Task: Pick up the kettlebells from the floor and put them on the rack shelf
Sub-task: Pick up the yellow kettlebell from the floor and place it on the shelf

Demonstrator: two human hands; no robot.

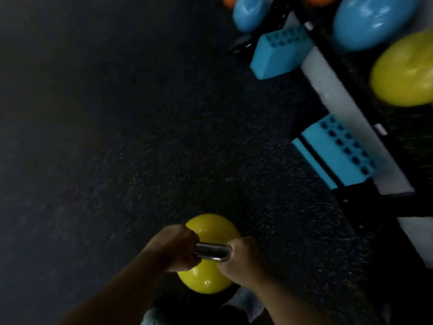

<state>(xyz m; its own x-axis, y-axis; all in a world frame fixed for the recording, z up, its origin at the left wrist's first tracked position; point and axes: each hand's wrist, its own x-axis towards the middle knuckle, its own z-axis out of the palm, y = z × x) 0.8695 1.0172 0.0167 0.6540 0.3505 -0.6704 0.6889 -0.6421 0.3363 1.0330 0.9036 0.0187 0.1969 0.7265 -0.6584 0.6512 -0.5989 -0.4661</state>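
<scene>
A yellow kettlebell (208,281) with a shiny steel handle hangs low in the middle of the view, above the dark rubber floor. My left hand (177,250) grips the handle's left end and my right hand (241,260) grips its right end. The rack shelf (328,78) with its white front rail runs diagonally along the right side. On it rest a second yellow kettlebell (404,71) and two blue kettlebells (370,22) (248,11). The picture is blurred by motion.
Two blue perforated blocks (281,53) (337,151) lie on the floor against the rack's front rail. Orange shapes (228,1) show at the top edge. Black rack feet (241,44) stick out onto the floor. Dark speckled floor (117,137) fills the left.
</scene>
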